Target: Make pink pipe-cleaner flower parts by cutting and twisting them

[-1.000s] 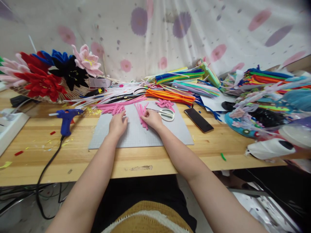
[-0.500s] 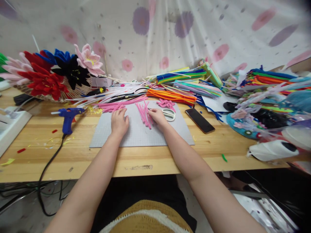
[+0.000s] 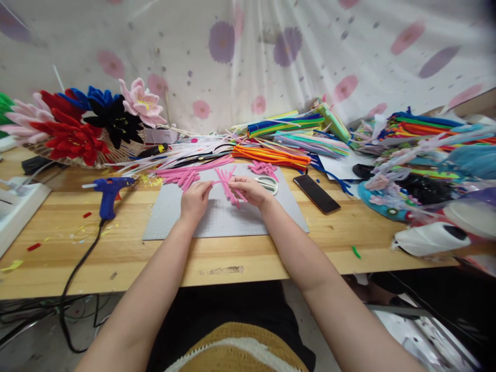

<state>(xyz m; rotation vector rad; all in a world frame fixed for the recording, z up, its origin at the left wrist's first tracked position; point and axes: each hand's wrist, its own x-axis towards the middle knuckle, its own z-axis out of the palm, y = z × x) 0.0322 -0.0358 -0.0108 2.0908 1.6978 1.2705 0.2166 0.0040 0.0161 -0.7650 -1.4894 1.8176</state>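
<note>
Between my two hands stretches a short pink pipe cleaner [image 3: 220, 182], held level above the grey cutting mat [image 3: 170, 222]. My left hand [image 3: 195, 199] pinches its left end between thumb and finger. At the other end, my right hand [image 3: 249, 190] has its fingertips closed on it. Just beneath lies a loose bunch of cut pink pipe cleaners [image 3: 231, 194]. Another pink pile [image 3: 186, 178] is behind my left hand, and folded pink pieces [image 3: 263, 168] lie behind my right. White-handled scissors [image 3: 269, 184] rest beside my right hand, their blades hidden by it.
A blue glue gun [image 3: 108, 194] stands at left, its cord hanging over the table edge. A phone [image 3: 316, 193] lies right of the mat. Bundles of coloured pipe cleaners [image 3: 271, 156] line the back. Fuzzy flowers [image 3: 73, 137] fill the back left; a white spool [image 3: 430, 239] lies right.
My right hand has lifted a pink pipe cleaner from the bunch and turned leftward. My left hand, open and empty before, has closed on the other end. The view has shifted slightly.
</note>
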